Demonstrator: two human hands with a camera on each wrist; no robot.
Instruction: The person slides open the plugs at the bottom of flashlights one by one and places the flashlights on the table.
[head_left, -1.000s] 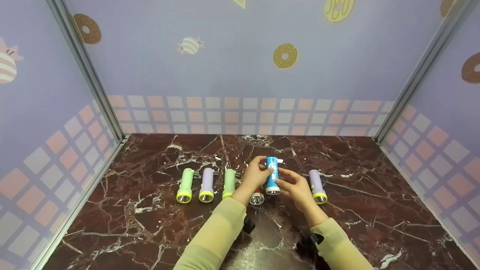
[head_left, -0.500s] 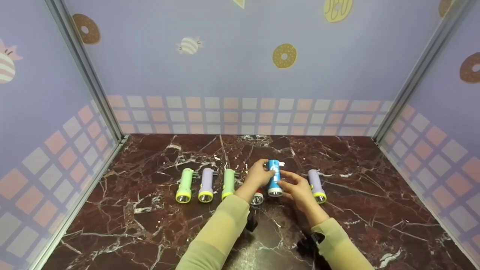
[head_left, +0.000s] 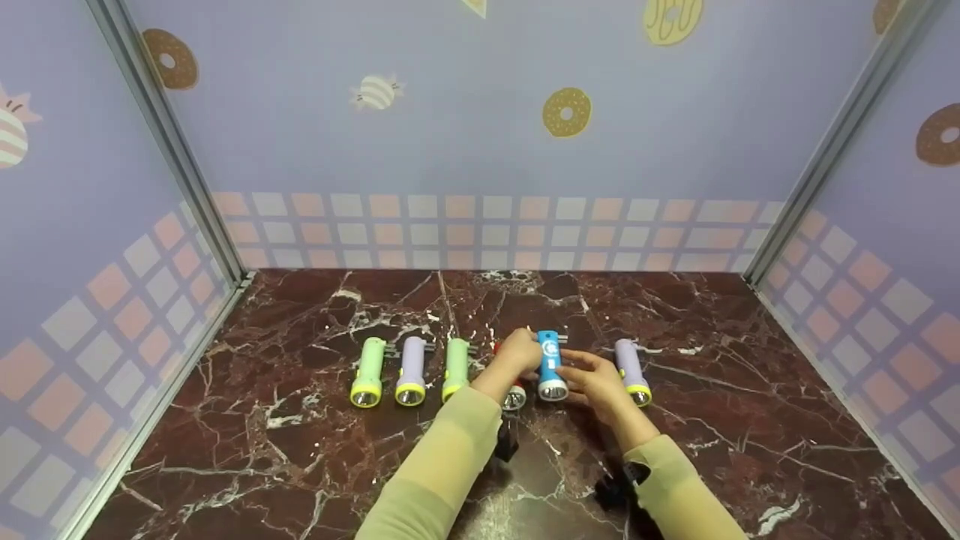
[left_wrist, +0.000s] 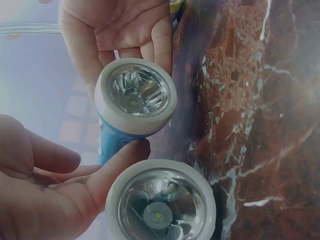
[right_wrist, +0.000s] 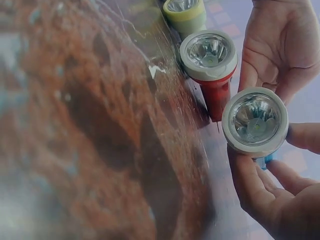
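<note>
A blue flashlight (head_left: 550, 365) with a white-rimmed head stands between the two hands in the head view, its lens toward me. My left hand (head_left: 520, 352) grips its left side, with fingers in the gap beside the red flashlight (right_wrist: 215, 97). From the right, my right hand (head_left: 600, 384) holds the blue flashlight by its side, thumb and fingers spread around the barrel close to the head. The left wrist view shows the blue flashlight's lens (left_wrist: 139, 92) between both hands. My left hand and wrist cover much of the red flashlight in the head view.
To the left lie a green flashlight (head_left: 370, 373), a purple flashlight (head_left: 412, 371) and another green flashlight (head_left: 457, 364) in a row. One more purple flashlight (head_left: 631, 371) lies just right of my right hand. Patterned walls (head_left: 480, 150) enclose the dark marbled table (head_left: 300, 480).
The blue flashlight has come down and slightly right, level with the row, and both hands have moved with it. My left thumb has slid off its front. The other flashlights have stayed put.
</note>
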